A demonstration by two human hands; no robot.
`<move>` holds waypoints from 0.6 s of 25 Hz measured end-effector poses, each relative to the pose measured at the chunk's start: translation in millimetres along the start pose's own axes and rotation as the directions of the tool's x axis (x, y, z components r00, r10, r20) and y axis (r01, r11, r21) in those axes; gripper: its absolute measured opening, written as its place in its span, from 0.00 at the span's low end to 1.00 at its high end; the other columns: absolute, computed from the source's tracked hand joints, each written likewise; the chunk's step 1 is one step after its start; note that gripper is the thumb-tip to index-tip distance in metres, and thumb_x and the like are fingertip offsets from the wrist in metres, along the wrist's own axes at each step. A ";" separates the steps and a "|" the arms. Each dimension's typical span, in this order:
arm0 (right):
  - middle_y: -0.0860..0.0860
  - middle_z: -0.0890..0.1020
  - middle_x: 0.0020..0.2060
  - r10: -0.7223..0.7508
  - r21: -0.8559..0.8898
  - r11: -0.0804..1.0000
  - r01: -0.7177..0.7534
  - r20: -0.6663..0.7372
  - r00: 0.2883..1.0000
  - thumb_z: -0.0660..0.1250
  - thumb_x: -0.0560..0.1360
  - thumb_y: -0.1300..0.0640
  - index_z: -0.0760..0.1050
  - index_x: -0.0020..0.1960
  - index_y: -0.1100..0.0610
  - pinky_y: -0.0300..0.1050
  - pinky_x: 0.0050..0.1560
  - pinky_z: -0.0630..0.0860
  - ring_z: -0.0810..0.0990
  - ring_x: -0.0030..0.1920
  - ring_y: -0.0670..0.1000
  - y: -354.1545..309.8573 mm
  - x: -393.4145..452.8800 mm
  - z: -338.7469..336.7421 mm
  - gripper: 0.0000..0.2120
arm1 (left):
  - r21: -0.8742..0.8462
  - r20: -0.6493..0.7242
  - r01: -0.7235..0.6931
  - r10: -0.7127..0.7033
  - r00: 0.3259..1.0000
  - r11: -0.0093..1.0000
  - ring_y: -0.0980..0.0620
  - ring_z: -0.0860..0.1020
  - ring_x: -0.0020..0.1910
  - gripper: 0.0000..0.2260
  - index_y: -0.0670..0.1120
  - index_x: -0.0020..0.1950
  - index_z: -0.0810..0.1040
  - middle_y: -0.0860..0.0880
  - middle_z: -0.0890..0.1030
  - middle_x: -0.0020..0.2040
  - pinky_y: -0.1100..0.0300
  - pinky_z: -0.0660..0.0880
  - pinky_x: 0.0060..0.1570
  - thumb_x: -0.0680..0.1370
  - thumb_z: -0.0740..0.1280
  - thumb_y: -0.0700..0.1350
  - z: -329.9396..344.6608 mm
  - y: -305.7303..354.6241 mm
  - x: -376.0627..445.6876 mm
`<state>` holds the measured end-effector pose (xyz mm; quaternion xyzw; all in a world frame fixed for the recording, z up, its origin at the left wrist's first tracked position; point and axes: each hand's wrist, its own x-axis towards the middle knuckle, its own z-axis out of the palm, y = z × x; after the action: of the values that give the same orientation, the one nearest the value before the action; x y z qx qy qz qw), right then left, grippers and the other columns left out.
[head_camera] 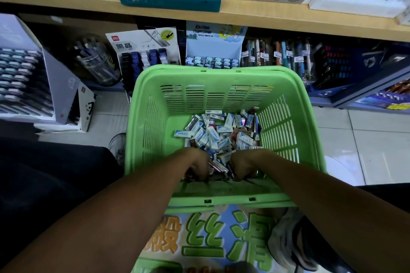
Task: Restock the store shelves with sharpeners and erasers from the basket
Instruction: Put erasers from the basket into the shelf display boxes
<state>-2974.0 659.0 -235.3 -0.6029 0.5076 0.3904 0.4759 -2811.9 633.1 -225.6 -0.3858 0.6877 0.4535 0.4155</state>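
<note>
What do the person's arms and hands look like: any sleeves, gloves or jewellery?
Both forearms are bare to the frame edge, with no sleeves in view. The left hand and right hand wear no gloves. No watch, bracelet or ring shows, though the fingers are partly buried in the basket.

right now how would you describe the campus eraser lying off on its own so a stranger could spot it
Start at the green basket on the floor below the shelves, and look at the heap of small packets on its bottom. At the heap's left edge one white and blue Campus eraser lies flat on bare green plastic, jutting out leftward while the others are piled together.
</note>
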 end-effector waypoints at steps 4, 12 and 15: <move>0.52 0.77 0.41 -0.042 -0.042 0.998 0.043 0.020 0.999 0.68 0.79 0.58 0.79 0.49 0.63 0.39 0.35 0.74 0.74 0.34 0.48 2.1 -4.7 -4.6 0.08 | 0.006 -0.039 -0.039 0.039 0.998 0.999 0.50 0.76 0.36 0.12 0.43 0.44 0.78 0.48 0.78 0.40 0.54 0.78 0.44 0.80 0.66 0.51 -2.3 -13.7 3.6; 0.57 0.77 0.43 -0.043 -0.160 0.986 0.048 0.037 0.998 0.63 0.79 0.62 0.77 0.54 0.67 0.41 0.31 0.68 0.73 0.36 0.51 -3.4 -5.6 0.6 0.09 | -0.093 -0.014 -0.093 0.092 0.996 0.991 0.47 0.79 0.47 0.13 0.40 0.63 0.78 0.41 0.80 0.58 0.52 0.78 0.49 0.80 0.67 0.43 2.2 -7.4 4.8; 0.57 0.82 0.48 -0.079 -0.058 0.995 0.078 -0.022 0.997 0.67 0.77 0.60 0.80 0.57 0.64 0.43 0.44 0.76 0.78 0.42 0.53 5.6 -3.2 2.4 0.11 | -0.164 0.008 -0.062 0.065 0.998 0.984 0.47 0.78 0.39 0.12 0.37 0.61 0.79 0.38 0.82 0.53 0.57 0.78 0.34 0.78 0.69 0.40 4.5 -6.5 12.7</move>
<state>-2980.1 662.0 -233.8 -0.6403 0.4779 0.3785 0.4673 -2809.5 633.6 -240.3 -0.3936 0.6572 0.5241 0.3721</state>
